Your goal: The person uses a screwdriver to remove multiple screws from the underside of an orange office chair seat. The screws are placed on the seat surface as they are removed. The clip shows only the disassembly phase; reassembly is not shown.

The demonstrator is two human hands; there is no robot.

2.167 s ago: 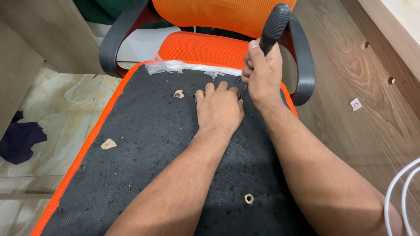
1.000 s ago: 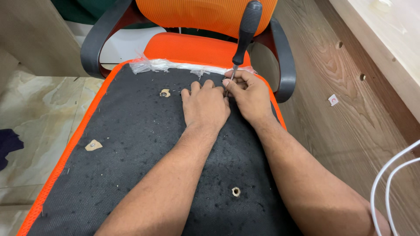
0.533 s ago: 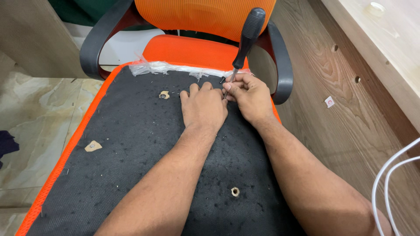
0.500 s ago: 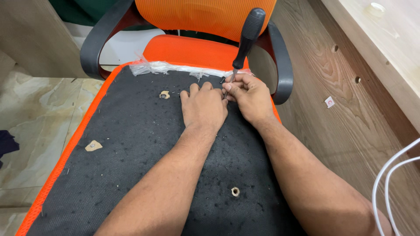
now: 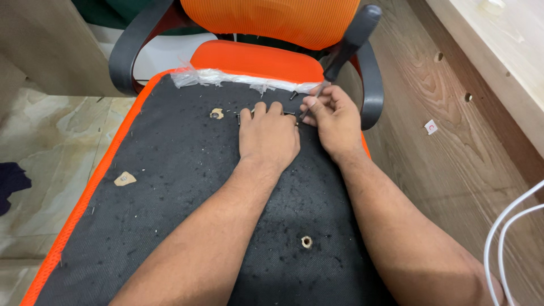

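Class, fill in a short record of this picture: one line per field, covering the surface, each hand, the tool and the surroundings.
Surface: black fabric panel with orange edging, holes showing
Left hand: left hand flat on the panel, fingers spread
Right hand: right hand pinching the shaft of a screwdriver near its tip
Tool: black handle, tilted up and away
Behind: orange chair with black armrests
Right side: wooden boards, white cable

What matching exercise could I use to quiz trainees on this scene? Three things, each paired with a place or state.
Things:
1. left hand
2. right hand
3. bolt hole

Places or states:
A. pinching the screwdriver low on its shaft
B. open in the black panel, between the forearms
C. pressed flat on the black panel

Pairs: 1-C, 2-A, 3-B
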